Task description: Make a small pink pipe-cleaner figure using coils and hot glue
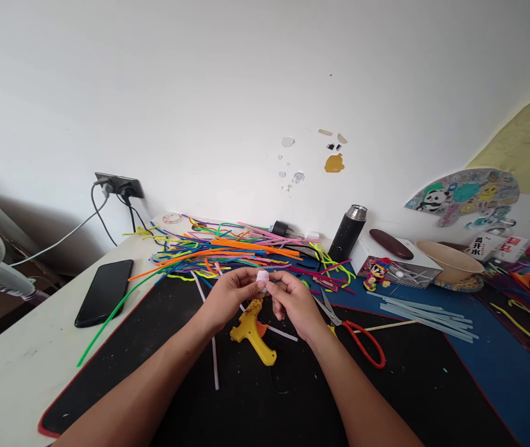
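Between my fingertips, just above the yellow glue gun (pixel 256 340), is a small pale pink pipe-cleaner piece (pixel 262 277), seemingly wound up tight. My left hand (pixel 231 297) pinches it from the left with thumb and fingers. From the other side my right hand (pixel 293 303) closes its thumb and fingertips on the same piece. A bit of green shows under it, too small to make out. The glue gun lies on the black mat (pixel 153 354), its nozzle end partly hidden near my hands. Pale lilac pipe cleaners (pixel 215 366) lie beside the gun.
A heap of coloured pipe cleaners (pixel 228 248) spreads along the wall. Red-handled scissors (pixel 366 343) lie open at right, near translucent glue sticks (pixel 427 318) and a small colourful figure (pixel 377 275). A black thermos (pixel 347 236) stands behind. A phone (pixel 104 293) lies at left.
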The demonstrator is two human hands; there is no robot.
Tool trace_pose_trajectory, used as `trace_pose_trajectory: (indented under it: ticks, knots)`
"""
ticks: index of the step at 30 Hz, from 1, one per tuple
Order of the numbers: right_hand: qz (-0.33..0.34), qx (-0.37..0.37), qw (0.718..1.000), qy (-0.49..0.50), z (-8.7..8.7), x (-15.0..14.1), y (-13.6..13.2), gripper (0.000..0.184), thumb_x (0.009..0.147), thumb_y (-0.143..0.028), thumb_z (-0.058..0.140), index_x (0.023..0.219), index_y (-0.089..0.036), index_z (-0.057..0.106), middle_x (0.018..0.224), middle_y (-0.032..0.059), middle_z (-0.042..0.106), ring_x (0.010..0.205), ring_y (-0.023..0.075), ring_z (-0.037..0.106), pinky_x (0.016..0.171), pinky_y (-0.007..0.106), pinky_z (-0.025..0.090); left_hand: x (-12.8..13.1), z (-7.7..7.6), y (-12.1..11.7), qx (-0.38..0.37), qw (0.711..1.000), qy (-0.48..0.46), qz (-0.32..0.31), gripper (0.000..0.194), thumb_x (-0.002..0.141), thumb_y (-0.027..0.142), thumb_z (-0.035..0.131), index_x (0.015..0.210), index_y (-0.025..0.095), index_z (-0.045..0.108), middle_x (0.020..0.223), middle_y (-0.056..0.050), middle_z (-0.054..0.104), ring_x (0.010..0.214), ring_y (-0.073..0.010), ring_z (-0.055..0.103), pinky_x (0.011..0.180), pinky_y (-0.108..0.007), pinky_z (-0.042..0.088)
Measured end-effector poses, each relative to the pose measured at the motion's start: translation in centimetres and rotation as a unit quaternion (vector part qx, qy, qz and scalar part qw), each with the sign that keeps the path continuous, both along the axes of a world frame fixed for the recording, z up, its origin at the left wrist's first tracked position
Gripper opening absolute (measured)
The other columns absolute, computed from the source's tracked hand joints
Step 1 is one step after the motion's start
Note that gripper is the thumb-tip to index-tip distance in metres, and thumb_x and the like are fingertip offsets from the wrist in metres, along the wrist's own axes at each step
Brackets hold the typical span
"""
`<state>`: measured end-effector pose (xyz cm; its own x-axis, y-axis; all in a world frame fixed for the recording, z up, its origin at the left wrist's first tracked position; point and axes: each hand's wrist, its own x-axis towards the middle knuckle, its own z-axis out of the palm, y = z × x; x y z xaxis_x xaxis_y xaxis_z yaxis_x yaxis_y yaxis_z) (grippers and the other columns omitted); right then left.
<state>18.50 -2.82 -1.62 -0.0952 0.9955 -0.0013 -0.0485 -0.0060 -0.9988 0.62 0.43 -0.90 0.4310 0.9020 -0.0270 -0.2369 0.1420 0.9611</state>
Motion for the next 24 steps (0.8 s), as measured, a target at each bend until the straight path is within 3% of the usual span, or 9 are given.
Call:
trace_pose_trajectory:
  ticks: [7, 24]
  knots:
    - [-0.012, 0.019, 0.999, -0.034, -0.33, -0.09, 0.21, 0.037, 0.087, -0.053, 0.072, 0.1, -0.02, 0.066, 0.048, -0.0114, 0.045, 0.034, 0.0089, 0.043, 0.039, 0.021, 0.03, 0.3, -0.06, -0.13, 0.01, 1.0, -0.004, 0.012, 0.055, 0.064, 0.053, 0.095, 0.102, 0.017, 0.077, 0.1, -0.009, 0.082, 0.097, -0.0269, 0.075, 0.093, -0.039, 0.058]
    - [-0.011, 0.037, 0.999, -0.033, -0.51, -0.07, 0.14, 0.031, 0.091, -0.051, 0.069, 0.097, -0.021, 0.065, 0.052, -0.0095, 0.049, 0.034, 0.0085, 0.043, 0.038, 0.021, 0.028, 0.57, 0.51, -0.63, 0.034, 0.999, -0.025, 0.012, 0.048, 0.065, 0.046, 0.095, 0.097, 0.016, 0.077, 0.096, -0.008, 0.081, 0.092, -0.0273, 0.077, 0.093, -0.044, 0.06]
